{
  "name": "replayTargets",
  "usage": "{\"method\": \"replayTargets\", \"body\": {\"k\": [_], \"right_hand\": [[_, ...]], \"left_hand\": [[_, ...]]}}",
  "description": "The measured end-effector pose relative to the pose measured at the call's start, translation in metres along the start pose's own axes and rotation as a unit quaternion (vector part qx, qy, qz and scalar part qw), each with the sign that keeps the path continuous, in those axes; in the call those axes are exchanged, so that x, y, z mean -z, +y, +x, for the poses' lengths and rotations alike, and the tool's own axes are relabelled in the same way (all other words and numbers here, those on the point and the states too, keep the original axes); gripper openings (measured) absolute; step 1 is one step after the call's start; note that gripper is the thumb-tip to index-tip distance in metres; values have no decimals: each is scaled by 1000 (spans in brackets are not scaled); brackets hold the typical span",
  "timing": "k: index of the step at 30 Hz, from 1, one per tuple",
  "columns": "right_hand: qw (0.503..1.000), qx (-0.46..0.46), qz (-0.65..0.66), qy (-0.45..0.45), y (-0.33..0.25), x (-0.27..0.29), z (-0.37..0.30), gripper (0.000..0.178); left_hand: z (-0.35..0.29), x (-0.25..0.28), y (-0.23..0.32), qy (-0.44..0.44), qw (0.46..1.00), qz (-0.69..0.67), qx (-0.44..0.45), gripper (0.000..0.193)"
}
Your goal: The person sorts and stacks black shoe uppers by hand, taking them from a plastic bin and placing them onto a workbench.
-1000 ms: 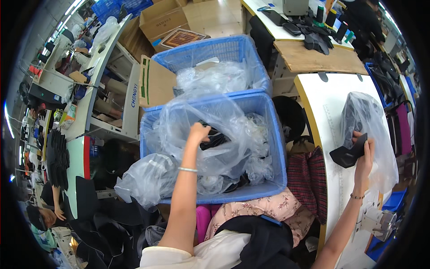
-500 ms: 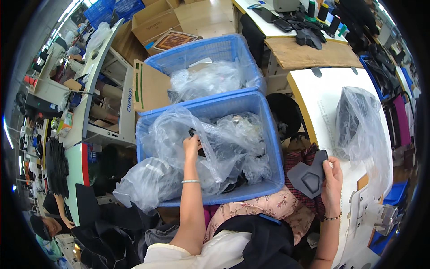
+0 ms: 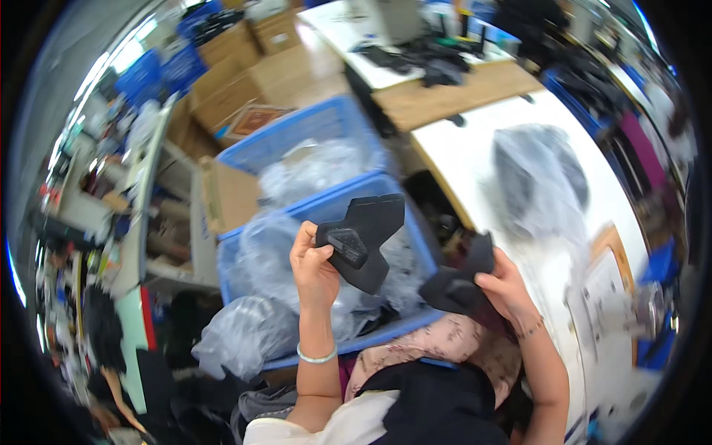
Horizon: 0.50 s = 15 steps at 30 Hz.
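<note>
My left hand (image 3: 313, 268) pinches a flat black shaped piece (image 3: 373, 231) by its left edge, above the near blue crate (image 3: 404, 320). A raised, angular patch shows on that piece near my fingers. To the right, my right hand (image 3: 507, 288) grips a second dark shaped piece (image 3: 456, 284), blurred and tilted, between thumb and fingers. The two pieces are close but apart. Crumpled clear plastic bags (image 3: 271, 248) fill the near crate below my left hand.
A far blue crate (image 3: 326, 122) also holds plastic bags. On the right stands a white worktable (image 3: 475, 159) with a bagged dark bundle (image 3: 541, 174) and a sewing machine (image 3: 653, 311). A cardboard flap (image 3: 231, 194) leans at the far crate's left.
My left hand has come up out of the bags with a black piece in it. The right hand's piece has shifted left and tilted. The whole view has turned to the right.
</note>
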State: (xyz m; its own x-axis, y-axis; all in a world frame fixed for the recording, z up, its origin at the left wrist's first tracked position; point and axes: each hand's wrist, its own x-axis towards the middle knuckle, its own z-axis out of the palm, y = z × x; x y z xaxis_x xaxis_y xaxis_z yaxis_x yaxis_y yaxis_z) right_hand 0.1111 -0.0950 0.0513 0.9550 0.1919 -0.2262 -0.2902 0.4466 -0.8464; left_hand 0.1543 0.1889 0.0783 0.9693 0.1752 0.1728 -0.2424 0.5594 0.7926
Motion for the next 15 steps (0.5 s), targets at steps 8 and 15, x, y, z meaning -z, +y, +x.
{"method": "replayTargets", "body": {"k": [8, 15], "right_hand": [[996, 37, -39, 76, -18, 37, -30, 50], [976, 51, -115, 178, -16, 59, -61, 54]], "left_hand": [[-37, -83, -92, -97, 972, -41, 209, 21], [-56, -103, -111, -169, 937, -59, 300, 40]]}}
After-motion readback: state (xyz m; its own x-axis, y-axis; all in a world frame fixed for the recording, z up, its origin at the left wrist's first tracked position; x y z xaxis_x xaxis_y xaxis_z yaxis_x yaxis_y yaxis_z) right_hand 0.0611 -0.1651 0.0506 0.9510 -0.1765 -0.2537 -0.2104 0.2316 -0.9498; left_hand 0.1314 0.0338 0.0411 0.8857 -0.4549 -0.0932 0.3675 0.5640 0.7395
